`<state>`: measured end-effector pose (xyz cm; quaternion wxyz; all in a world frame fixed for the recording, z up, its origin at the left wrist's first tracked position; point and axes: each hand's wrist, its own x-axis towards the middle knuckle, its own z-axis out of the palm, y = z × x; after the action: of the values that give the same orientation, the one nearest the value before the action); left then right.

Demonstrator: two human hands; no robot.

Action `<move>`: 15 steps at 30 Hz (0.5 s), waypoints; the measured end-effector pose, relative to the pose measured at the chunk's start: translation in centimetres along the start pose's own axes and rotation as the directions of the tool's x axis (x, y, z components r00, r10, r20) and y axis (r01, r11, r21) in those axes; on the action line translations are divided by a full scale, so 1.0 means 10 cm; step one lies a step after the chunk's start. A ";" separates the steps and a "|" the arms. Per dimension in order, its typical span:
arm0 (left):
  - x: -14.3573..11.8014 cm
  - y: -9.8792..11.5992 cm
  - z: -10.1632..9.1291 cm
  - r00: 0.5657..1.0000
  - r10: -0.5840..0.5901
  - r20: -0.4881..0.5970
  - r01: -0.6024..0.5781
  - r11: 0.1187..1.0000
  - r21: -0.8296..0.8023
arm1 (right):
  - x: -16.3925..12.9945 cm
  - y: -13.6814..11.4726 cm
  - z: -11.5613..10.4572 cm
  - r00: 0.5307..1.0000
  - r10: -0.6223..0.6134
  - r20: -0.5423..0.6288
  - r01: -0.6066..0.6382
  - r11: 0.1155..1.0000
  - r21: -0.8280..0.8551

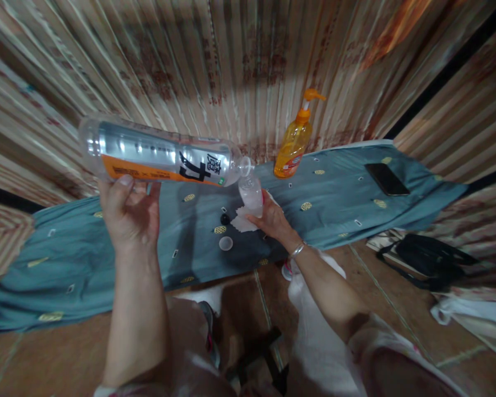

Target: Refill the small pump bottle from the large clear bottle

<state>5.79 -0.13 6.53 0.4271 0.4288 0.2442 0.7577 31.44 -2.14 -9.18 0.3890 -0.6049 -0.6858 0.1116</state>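
While the left hand [129,212] grips the big bottle [161,153] near its base, fingers wrapped around it, the bottle lies almost level in the air, its open neck pointing right and down. That neck sits right at the mouth of a small bottle [251,194], which the right hand [273,220] holds upright, fingers clamped around its lower part. The small bottle holds a pale liquid (whether any is flowing from the big one cannot be told). The big bottle is clear, with a silver and orange label bearing black characters.

Both bottles hang above a table [339,187] covered in a blue-green cloth with small yellow motifs. Just under the right hand lies a white tissue [242,223], with a black cap [225,219] beside it and a clear lid [225,243] a little nearer the person. An orange pump bottle [293,140] stands upright at the back of the table, and a dark phone [386,179] lies flat well to the right. A silver bracelet [297,251] circles the right wrist. A black bag [427,259] rests on the tiled floor at right.
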 end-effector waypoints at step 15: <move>0.00 0.00 0.01 1.000 0.007 0.001 -0.007 1.000 -0.028 | 0.01 -0.02 -0.04 1.000 -0.011 0.024 0.010 1.000 0.007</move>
<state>5.90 -0.12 6.61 0.4308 0.4240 0.2318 0.7622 31.52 -2.25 -8.72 0.3833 -0.5986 -0.6932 0.1191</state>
